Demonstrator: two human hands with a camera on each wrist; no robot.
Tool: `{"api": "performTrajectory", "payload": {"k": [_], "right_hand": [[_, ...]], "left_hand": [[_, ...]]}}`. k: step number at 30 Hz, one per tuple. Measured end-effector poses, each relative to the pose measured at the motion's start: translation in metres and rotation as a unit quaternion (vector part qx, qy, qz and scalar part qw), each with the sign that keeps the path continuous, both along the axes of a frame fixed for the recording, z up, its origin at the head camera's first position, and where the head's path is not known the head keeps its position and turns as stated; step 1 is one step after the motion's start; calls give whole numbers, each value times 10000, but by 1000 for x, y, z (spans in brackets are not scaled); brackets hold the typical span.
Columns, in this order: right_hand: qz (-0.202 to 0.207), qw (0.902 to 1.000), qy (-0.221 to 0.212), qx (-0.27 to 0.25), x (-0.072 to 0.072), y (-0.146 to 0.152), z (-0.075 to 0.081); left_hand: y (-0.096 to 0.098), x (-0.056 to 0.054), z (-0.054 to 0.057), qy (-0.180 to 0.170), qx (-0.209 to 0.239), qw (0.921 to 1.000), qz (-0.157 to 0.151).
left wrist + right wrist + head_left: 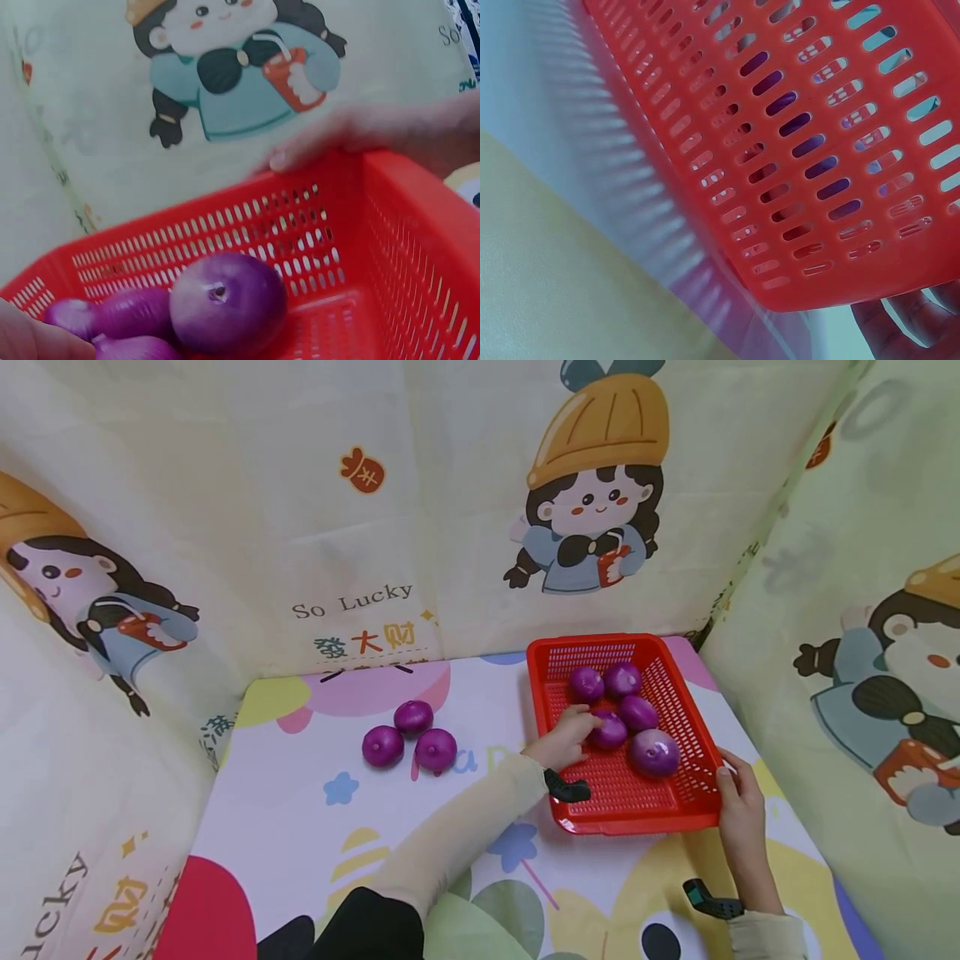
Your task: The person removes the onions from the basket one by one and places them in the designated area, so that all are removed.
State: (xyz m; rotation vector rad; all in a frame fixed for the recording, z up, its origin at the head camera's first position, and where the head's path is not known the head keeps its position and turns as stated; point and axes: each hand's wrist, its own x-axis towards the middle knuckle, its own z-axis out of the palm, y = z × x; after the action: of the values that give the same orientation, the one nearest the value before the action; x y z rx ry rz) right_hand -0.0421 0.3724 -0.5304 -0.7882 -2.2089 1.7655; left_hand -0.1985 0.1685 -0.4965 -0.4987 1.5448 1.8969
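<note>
A red plastic basket (622, 802) with slotted walls holds several purple onions. My left hand (564, 739) reaches over the basket's left rim, its fingers round an onion (608, 730) inside. Only part of that hand (34, 337) shows at the lower left of the left wrist view. Beside it lies a larger, paler onion (654, 753). My right hand (742, 810) grips the basket's near right corner; in the right wrist view its fingers (900, 330) are seen at the basket's edge, partly hidden behind it.
Left of the basket, three more onions (414, 718) sit close together on the printed tablecloth (285, 827). Cloth walls (450, 527) with cartoon figures stand behind and at both sides. Each wrist wears a black device (566, 787).
</note>
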Motion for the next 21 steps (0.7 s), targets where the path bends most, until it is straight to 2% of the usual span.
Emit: {"api": "performTrajectory", "payload": {"k": [5,8,15,21], "right_hand": [[54,9999,91,-69,-2,-1,-1],[94,9999,100,-19,-3,-1,0],[48,9994,-102,325,1,-1,-1],[38,9999,89,114,1,0,0]], "left_hand": [[4,-3,-10,-54,137,9999,42],[6,-2,-13,29,146,9999,89],[12,5,-11,544,-225,9982,63],[12,10,-8,579,-323,9978,86]]}}
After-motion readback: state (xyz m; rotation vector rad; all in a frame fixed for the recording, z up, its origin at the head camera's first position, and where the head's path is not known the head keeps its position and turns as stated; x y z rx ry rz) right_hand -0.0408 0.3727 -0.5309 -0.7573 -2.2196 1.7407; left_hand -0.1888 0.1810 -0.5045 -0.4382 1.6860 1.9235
